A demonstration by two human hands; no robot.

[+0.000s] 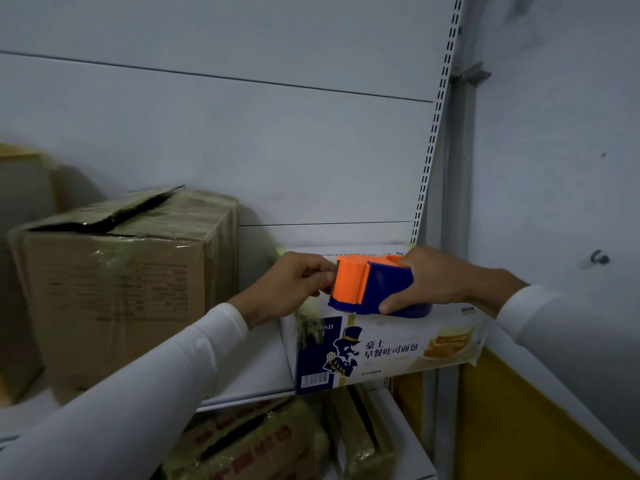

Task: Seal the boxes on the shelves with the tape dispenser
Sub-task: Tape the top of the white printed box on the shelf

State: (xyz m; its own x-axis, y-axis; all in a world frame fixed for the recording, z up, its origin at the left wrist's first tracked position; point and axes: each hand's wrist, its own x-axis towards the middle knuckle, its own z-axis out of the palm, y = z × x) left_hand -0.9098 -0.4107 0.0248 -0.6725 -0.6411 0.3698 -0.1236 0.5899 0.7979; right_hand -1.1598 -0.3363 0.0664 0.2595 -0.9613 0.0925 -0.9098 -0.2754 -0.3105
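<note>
An orange and blue tape dispenser (372,287) rests on top of a white printed box (384,344) on the shelf. My right hand (436,278) grips the dispenser's blue body from the right. My left hand (298,282) pinches at the dispenser's orange front end, where the tape comes out; the tape itself is too thin to make out. The box carries a dark blue panel, a cartoon figure and a bread picture. Old tape strips show on its left corner.
A large brown carton (121,282) with a torn top flap stands to the left on the same shelf (249,372). Taped cartons (263,441) lie on the shelf below. A slotted upright (429,150) and a grey wall bound the right side.
</note>
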